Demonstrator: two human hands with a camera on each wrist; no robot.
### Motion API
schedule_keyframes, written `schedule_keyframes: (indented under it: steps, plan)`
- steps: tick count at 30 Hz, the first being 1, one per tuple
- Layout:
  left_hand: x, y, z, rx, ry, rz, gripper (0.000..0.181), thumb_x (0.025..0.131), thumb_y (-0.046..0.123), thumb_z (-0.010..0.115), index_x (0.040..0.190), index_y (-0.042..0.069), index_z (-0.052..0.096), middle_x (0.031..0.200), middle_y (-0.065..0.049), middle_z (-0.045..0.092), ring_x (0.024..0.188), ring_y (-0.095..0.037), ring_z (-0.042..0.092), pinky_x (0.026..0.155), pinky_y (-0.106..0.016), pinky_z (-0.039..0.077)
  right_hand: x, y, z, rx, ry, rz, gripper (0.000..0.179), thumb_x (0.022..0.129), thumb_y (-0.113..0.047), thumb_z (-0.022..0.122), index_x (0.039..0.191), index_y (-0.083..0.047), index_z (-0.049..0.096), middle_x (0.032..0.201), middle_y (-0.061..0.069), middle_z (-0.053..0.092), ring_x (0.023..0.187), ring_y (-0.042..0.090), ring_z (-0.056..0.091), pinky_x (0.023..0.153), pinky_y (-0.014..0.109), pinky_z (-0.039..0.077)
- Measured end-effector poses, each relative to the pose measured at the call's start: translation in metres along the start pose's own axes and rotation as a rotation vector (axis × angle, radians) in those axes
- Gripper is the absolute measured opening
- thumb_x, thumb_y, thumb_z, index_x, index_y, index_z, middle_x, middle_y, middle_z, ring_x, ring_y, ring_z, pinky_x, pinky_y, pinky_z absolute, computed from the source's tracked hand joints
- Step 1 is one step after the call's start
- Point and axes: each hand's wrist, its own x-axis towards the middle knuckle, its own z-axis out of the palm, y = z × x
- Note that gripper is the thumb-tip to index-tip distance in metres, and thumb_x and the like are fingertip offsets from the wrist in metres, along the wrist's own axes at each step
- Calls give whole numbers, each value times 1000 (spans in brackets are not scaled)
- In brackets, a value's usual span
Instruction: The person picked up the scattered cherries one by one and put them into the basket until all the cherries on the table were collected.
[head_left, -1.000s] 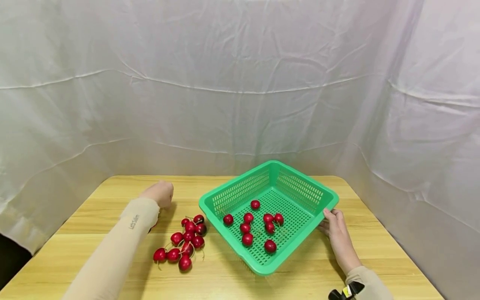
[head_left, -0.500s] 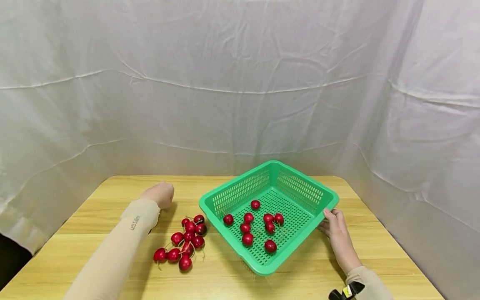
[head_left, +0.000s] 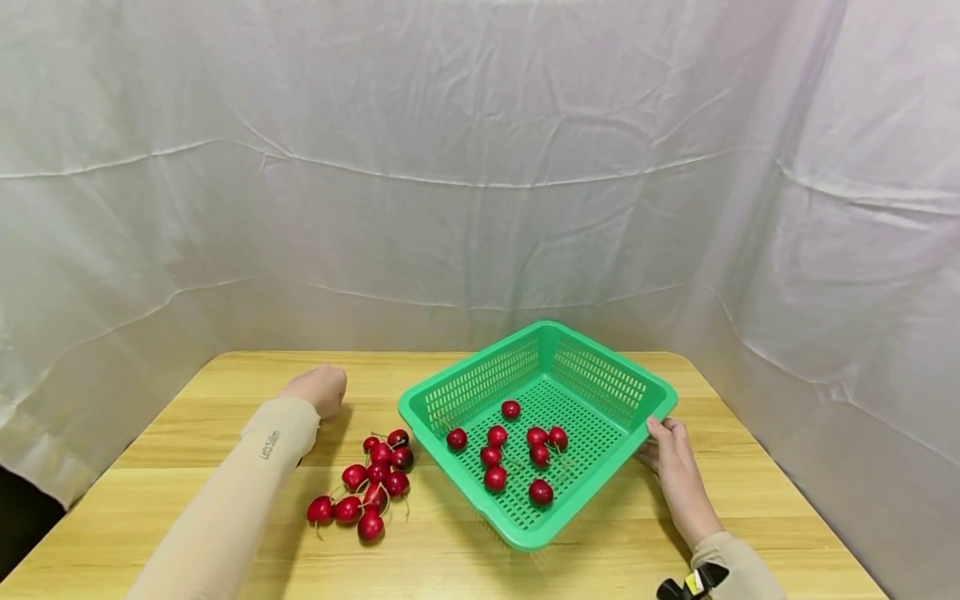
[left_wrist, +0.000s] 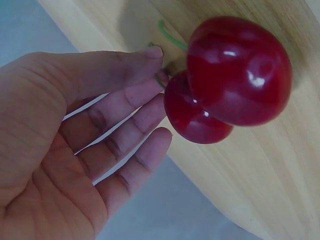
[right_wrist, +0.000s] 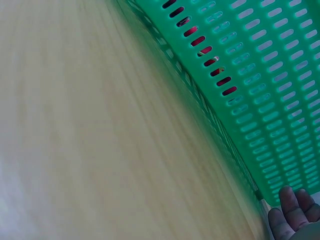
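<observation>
Nearest, the right cuff [head_left: 738, 567] and the black device [head_left: 712, 575] on it are cut off by the lower edge. The right-hand grip [head_left: 682, 479] holds the green plastic basket [head_left: 592, 483] near a corner, thumb at the rim, other fingers partly hidden below. Glossy loose cherries [head_left: 377, 473] overlap on the wood-grained bench [head_left: 615, 558]; basket cherries [head_left: 491, 457] dot the perforated floor. Farther off, the left-hand grip [head_left: 318, 390] is narrow: its fingertips are hidden from above, but the left wrist view shows thumb and forefinger pinching the stem of the rear cherry [left_wrist: 189, 116], partly covered by the front cherry [left_wrist: 240, 70]. Beyond hangs creased, pale cloth [head_left: 480, 217].
</observation>
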Motion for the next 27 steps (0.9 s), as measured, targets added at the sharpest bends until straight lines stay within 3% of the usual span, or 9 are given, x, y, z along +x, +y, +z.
schedule_keyframes:
  steps: [6, 18, 27]
  plan:
    - [-2, -2, 0, 2, -11, -6, 34, 81, -16, 59, 62, 12, 62, 67, -3, 65, 64, -18, 60, 62, -33, 53, 1, 1, 0, -2, 4, 5, 59, 117, -48, 27, 153, -2, 27, 143, 13, 45, 109, 0, 60, 97, 16, 52]
    - [-3, -6, 0, -34, -42, -15, 30, 84, -13, 63, 65, 11, 66, 68, -1, 66, 64, -16, 58, 59, -29, 48, 1, 2, 0, 5, -4, 11, 58, 117, -47, 26, 154, -2, 26, 146, 14, 44, 109, -2, 60, 97, 15, 51]
    - [0, -8, -4, -106, -51, -19, 40, 73, -16, 49, 56, 20, 50, 56, 4, 48, 55, -11, 41, 54, -25, 39, 0, 1, 0, 14, 4, 7, 57, 117, -48, 27, 152, -2, 28, 144, 14, 45, 109, -1, 61, 97, 16, 52]
